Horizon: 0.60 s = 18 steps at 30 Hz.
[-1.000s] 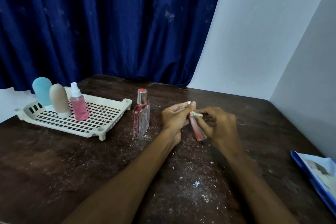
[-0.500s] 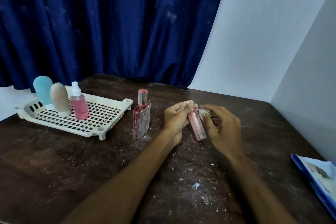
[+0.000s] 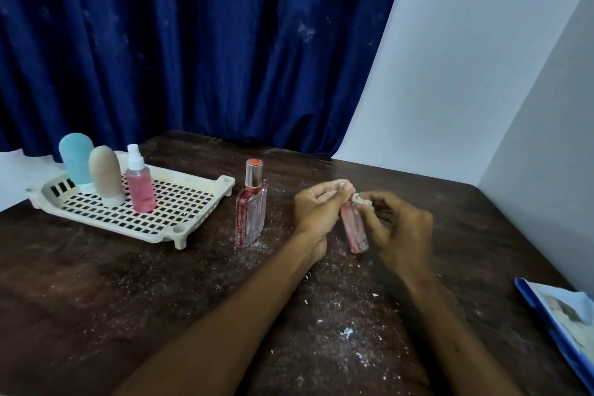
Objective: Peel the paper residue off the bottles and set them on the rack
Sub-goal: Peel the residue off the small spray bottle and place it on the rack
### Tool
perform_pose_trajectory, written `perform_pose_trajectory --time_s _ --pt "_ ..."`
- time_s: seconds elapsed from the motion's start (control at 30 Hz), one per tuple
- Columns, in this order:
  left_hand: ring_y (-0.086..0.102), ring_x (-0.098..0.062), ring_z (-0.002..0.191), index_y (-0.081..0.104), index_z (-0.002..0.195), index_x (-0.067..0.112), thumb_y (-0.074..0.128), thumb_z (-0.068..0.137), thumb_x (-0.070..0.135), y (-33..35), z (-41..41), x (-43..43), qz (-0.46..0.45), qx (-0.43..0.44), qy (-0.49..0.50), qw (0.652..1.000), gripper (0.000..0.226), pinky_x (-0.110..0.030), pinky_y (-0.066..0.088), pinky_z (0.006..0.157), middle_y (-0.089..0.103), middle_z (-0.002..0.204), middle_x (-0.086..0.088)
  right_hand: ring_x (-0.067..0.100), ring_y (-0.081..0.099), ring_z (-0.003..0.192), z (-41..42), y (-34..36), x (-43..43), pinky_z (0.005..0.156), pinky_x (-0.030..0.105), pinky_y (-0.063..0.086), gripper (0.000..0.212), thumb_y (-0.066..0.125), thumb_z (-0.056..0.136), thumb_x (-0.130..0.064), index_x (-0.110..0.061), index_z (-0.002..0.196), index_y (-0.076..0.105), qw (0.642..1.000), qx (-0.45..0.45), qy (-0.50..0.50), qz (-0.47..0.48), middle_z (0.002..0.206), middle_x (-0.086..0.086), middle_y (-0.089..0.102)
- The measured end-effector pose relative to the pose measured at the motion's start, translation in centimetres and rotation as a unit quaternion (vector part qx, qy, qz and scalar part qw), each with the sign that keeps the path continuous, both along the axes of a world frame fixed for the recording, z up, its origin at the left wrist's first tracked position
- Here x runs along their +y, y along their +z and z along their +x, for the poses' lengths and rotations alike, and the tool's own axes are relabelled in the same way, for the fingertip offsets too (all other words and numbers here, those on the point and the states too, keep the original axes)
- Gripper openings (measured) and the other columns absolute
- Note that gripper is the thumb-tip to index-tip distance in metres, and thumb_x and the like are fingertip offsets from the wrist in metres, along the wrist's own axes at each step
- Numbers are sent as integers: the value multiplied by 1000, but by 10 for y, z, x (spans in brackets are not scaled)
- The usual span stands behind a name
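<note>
My left hand (image 3: pixel 316 206) pinches the top of a small pink bottle (image 3: pixel 355 231), which hangs tilted just above the dark table (image 3: pixel 128 292). Beside the bottle's upper end, my right hand (image 3: pixel 398 228) pinches a wad of whitish paper residue (image 3: pixel 362 201). A flat glass bottle (image 3: pixel 251 210) with red contents and a silver cap stands on the table left of my hands. The white slotted rack (image 3: pixel 180 212) at the far left carries a blue tube (image 3: pixel 76 162), a beige tube (image 3: pixel 106 175) and a pink spray bottle (image 3: pixel 139 185).
White paper flakes (image 3: pixel 347 333) are scattered over the table in front of my hands. A blue-edged packet (image 3: pixel 565 321) lies at the right edge. A blue curtain (image 3: pixel 193 42) hangs behind the table and a white wall (image 3: pixel 466 74) closes the right side.
My right hand has pulled paper residue up off the small pink bottle and bunched it into a wad at the bottle's top. My left hand kept its hold.
</note>
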<state>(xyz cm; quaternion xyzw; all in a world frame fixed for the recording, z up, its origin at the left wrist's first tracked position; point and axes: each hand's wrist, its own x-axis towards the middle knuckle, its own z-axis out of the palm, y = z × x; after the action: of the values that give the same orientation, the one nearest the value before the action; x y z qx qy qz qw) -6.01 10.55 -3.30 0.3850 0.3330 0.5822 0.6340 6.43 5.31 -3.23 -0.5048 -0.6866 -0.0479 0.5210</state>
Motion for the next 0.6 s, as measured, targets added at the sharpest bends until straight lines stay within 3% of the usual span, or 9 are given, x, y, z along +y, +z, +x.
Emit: perform_pose_trajectory --time_s 0.13,0.23,0.37,0.5,0.6 --pt "74 -15 84 71 102 8 73 87 7 0 -3 1 -9 -11 6 1000 15 -30 60 81 77 93 -10 -1 66 73 -12 -2 -3 68 18 57 24 80 80 -15 -22 102 75 999 -32 -3 -33 87 -8 73" --pt "74 -16 86 71 100 10 72 88 8 -1 -4 3 -15 -11 5 1000 12 -34 60 85 76 96 -11 -4 61 69 -10 -3 1 63 11 53 19 80 79 -16 -21 97 74 998 -20 -53 -22 82 -5 69" --pt "74 -15 91 71 106 9 72 88 11 -1 -3 3 -12 -1 3 1000 18 -38 57 92 77 97 -7 0 66 72 -7 -2 3 68 23 60 16 76 83 -9 -16 98 73 998 22 -64 -19 84 -8 71" --pt "73 -18 95 71 109 7 74 86 12 -3 -3 3 -17 -2 7 1000 23 -39 57 93 77 100 -9 -4 66 81 -9 0 -2 74 13 56 23 75 85 -8 -16 106 72 1000 8 -23 -12 91 -11 70" --pt "74 -18 93 73 107 8 78 83 13 -3 -3 3 -24 -7 8 1000 25 -37 58 91 77 97 -7 2 67 85 -8 0 1 78 19 56 28 72 87 -6 -15 114 72 999 -17 -27 10 101 -9 69"
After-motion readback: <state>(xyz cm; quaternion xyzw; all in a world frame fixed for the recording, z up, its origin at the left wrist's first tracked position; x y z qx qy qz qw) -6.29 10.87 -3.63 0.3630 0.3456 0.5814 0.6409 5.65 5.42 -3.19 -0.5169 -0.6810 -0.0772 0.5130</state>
